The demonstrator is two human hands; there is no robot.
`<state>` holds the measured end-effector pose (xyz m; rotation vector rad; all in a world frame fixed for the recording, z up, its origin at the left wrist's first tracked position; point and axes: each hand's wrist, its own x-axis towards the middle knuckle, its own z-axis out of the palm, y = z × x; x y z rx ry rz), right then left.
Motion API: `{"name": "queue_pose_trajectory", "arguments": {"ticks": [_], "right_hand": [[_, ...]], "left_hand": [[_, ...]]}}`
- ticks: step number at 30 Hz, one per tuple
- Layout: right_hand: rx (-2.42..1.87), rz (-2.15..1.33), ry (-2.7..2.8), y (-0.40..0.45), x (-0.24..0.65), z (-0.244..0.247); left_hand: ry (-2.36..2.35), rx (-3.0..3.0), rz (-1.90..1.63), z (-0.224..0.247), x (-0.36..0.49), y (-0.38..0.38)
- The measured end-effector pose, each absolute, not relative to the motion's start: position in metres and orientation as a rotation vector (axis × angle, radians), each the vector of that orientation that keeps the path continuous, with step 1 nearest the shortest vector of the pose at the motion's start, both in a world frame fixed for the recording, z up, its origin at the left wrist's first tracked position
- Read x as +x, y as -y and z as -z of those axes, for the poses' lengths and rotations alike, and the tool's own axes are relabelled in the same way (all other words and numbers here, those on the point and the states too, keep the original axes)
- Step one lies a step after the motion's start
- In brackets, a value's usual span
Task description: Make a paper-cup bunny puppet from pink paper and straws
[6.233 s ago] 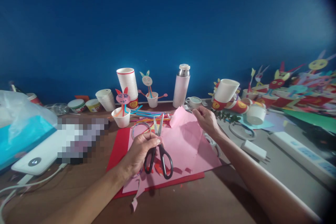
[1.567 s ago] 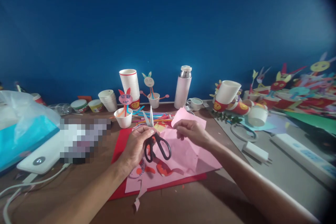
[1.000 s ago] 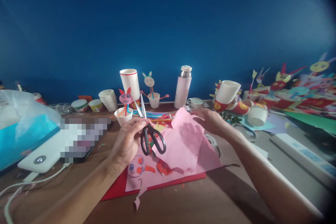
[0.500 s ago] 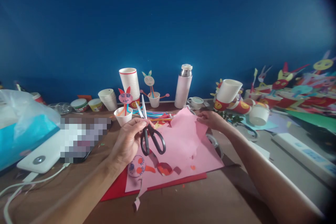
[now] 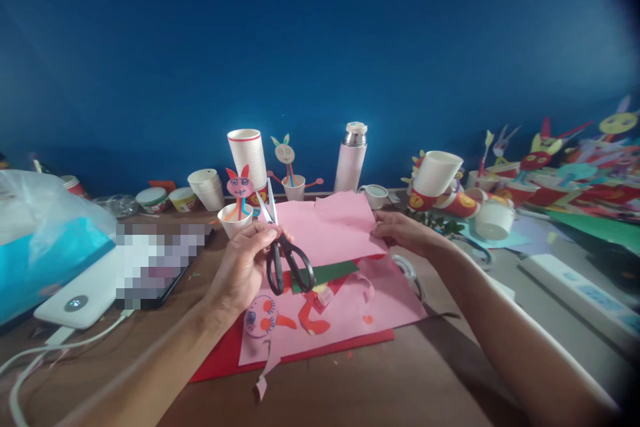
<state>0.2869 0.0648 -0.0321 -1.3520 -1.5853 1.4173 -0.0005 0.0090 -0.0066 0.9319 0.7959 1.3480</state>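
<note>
My left hand (image 5: 246,255) grips black-handled scissors (image 5: 291,265) near their pivot, the blades slightly apart and pointing up. My right hand (image 5: 403,232) pinches the right edge of a pink paper sheet (image 5: 333,227), lifted and tilted above the table. The sheet's left end passes behind the scissors; whether my left fingers touch it I cannot tell. Below lies a larger pink sheet (image 5: 395,300) over red paper (image 5: 215,363). On it are a round drawn face (image 5: 261,315), a green paper strip (image 5: 335,273) and orange-red cut pieces (image 5: 314,325).
Behind stand paper-cup puppets (image 5: 235,217), a tall cup stack (image 5: 247,153) and a pink thermos (image 5: 350,167). At left are a white power bank (image 5: 75,300) with its cable and a plastic bag (image 5: 45,233). More cup puppets (image 5: 535,173) and a power strip (image 5: 580,293) occupy the right.
The pink sheet in my right hand has risen and spread out, uncovering the green strip and cut pieces beneath. My left hand with the scissors has barely moved.
</note>
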Motion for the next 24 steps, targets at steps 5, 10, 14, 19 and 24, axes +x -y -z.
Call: {"name": "queue_pose_trajectory", "arguments": {"ticks": [5,10,14,19,24], "right_hand": [[-1.336,-1.489,1.96,-0.054,0.281,0.027],[-1.318,-1.451,2.199,-0.058,0.291,0.028],[-1.557,-1.118,2.417,-0.064,0.295,0.035],[-1.746,-1.082,2.454,-0.061,0.288,0.036],[-1.768,-1.167,2.474,-0.058,0.287,0.031]], "left_hand": [[-0.803,0.957,-1.34,0.006,-0.001,-0.009],[-0.81,0.945,-1.334,0.005,-0.002,-0.009],[-0.816,0.945,-1.33,0.005,-0.003,-0.008],[-0.825,0.952,-1.328,0.009,-0.003,-0.009],[-0.836,0.978,-1.313,0.011,0.001,-0.008]]}}
